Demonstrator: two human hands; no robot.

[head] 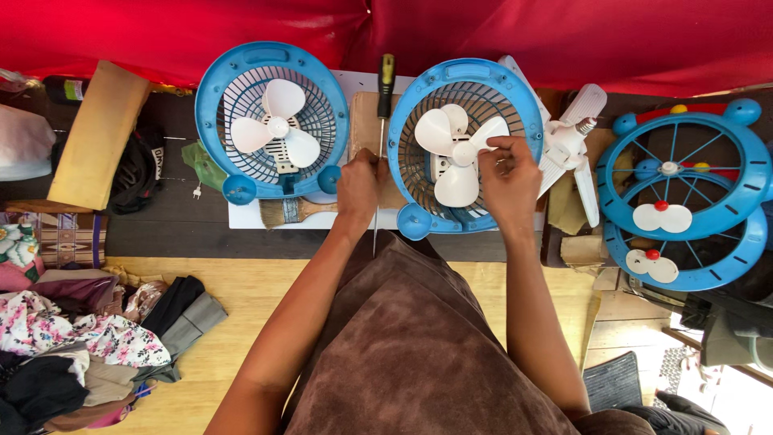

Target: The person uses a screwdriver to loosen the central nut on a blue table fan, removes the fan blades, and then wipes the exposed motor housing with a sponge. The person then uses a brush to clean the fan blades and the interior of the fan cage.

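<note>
Both our hands work at the blue fan housing on the worktop. Our right hand pinches the hub of its white propeller blade with closed fingertips. Our left hand is closed around a screwdriver, whose yellow-and-black handle points away from us, just left of the housing. Farther left of that hand sits a second blue fan housing, with a paintbrush beside the wrist. Right of our right hand lie blue front grilles.
</note>
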